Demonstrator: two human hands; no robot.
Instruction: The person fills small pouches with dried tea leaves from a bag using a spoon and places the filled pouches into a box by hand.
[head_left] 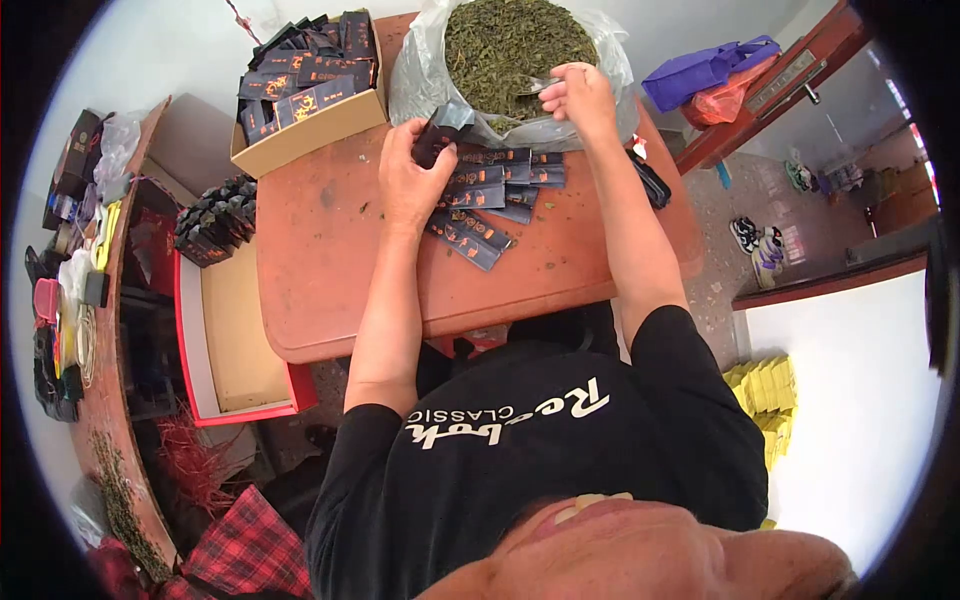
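Note:
My left hand (413, 172) is closed around an opened black packet (440, 133), its silvery mouth pointing up and away from me. In my right hand (582, 97), fingers pinch a small metal spoon (543, 86) over the heap of dried green tea leaves (510, 48). The leaves fill a round container lined with a clear plastic bag (416, 75). Just below my left hand, several flat black packets with orange print (487, 187) lie overlapping on the table (350, 290). What is inside the held packet cannot be made out.
A cardboard box (312, 132) full of black packets stands at the table's back left. Left of the table is a red-edged box (235, 340) with more dark packets (215, 220) at its far end. A black object (650, 182) lies near the right edge. Beyond hangs a purple bag (700, 75).

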